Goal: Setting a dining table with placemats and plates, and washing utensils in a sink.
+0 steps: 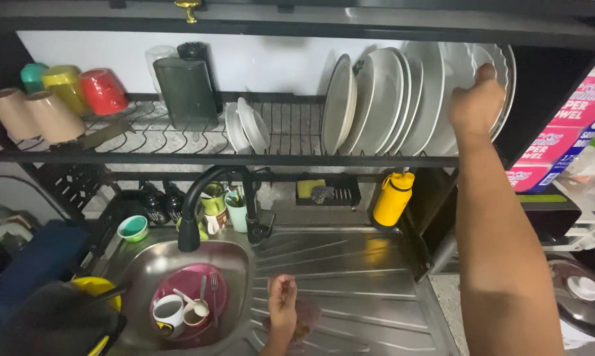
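We see our right hand [476, 99] raised to the far right end of a black wire dish rack [244, 158], its fingers curled around the rim of the last white plate [502, 72] in a row standing on edge. The hand has hold of that plate (the thumb side is hidden from us, so we cannot tell how tight the grasp is). Just left of it the other white plates [383, 99] lean together in their slots, and further left two small white bowls [248, 125] stand tilted.

Our left hand [282, 303] hovers low and near, over the steel draining board [350, 277], fingers loosely bent inward. Something pinkish and see-through lies just under it; we cannot tell whether the hand grips it.

To the left of that hand is the sink basin [146, 264], holding a pink plate [208, 280] with a white mug [169, 313], a small brown cup [195, 316] and some cutlery on it. A black curved tap [205, 191] rises behind the basin. A yellow bottle [393, 198] stands at the far right of the draining board, under the rack.

On the rack's left part, well apart from the plates, lie upturned cups: two tan cups [30, 115], a yellow cup [66, 86], a red cup [103, 91] and a green cup [32, 74]. A dark upright container [185, 89] stands between them and the bowls.
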